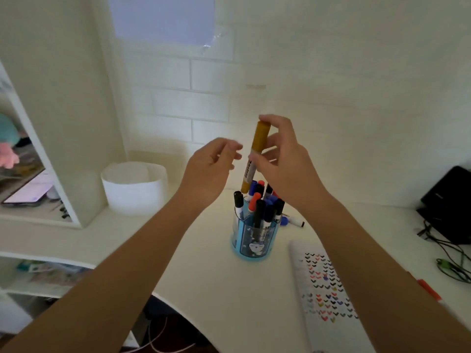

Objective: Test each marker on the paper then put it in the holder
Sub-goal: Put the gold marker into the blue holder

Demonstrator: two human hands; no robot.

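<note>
Frame centre: right grip (280,159) pinches capped yellow plastic marker (258,145) just above crowded blue plastic holder (251,240), left grip (211,166) slack, empty; I would lower it upright into a gap.

— What colour is the marker (256,154)?
— Mustard yellow at the cap and tail, with a white barrel between them carrying dark print.
— And the holder (251,247)?
— Clear blue with a light blue base and a pale cartoon figure on the front. The markers inside (260,212) have black, blue and red caps.
— The paper (323,284)?
— White, with rows of small heart-like ticks in black, red, blue and a few yellow.
— Around them?
— White desk (216,276), white brick-patterned wall (178,80), white round tub (135,192), black box (451,200), black and green cables (448,266).
</note>
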